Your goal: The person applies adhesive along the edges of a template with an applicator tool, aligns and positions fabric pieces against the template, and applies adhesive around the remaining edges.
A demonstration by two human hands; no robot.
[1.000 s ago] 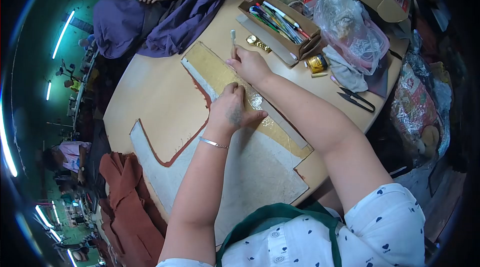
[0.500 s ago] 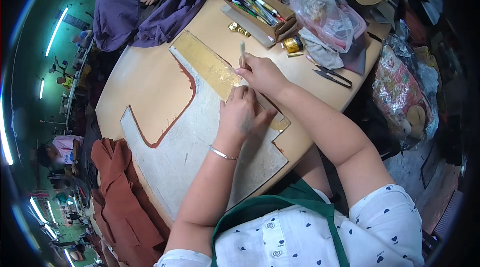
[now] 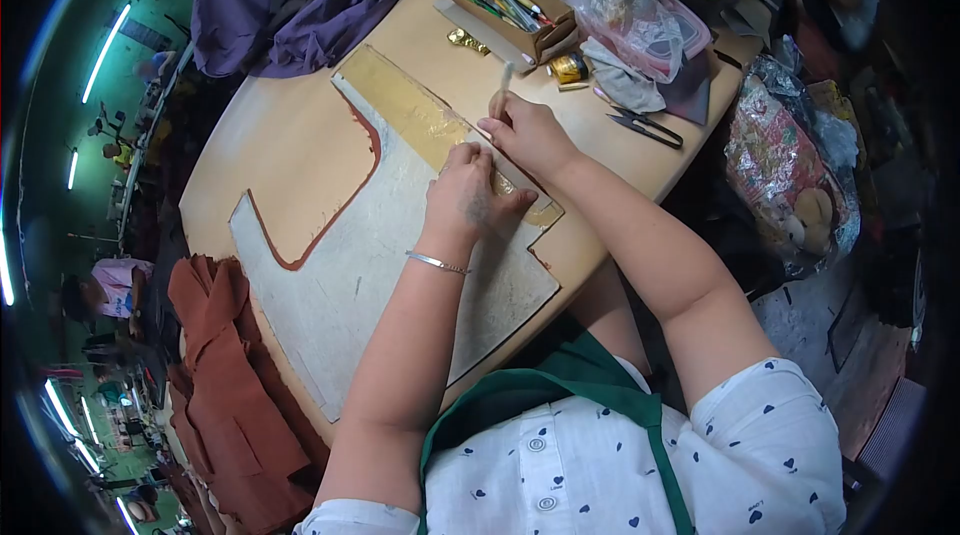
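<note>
The right grip (image 3: 530,138) is closed around a slender pale stick (image 3: 504,85) near the template's edge. At eight o'clock from it, the left grip (image 3: 466,197) lies spread, holding only the large flat grey template (image 3: 380,245) with a yellow strip (image 3: 395,100) on the pale bench (image 3: 270,130). The template is laid out, rust-red edging (image 3: 377,142) showing along its curve at nine o'clock; any marks made or left cannot be told. Black metal snips (image 3: 660,134) lie unheld at three o'clock.
</note>
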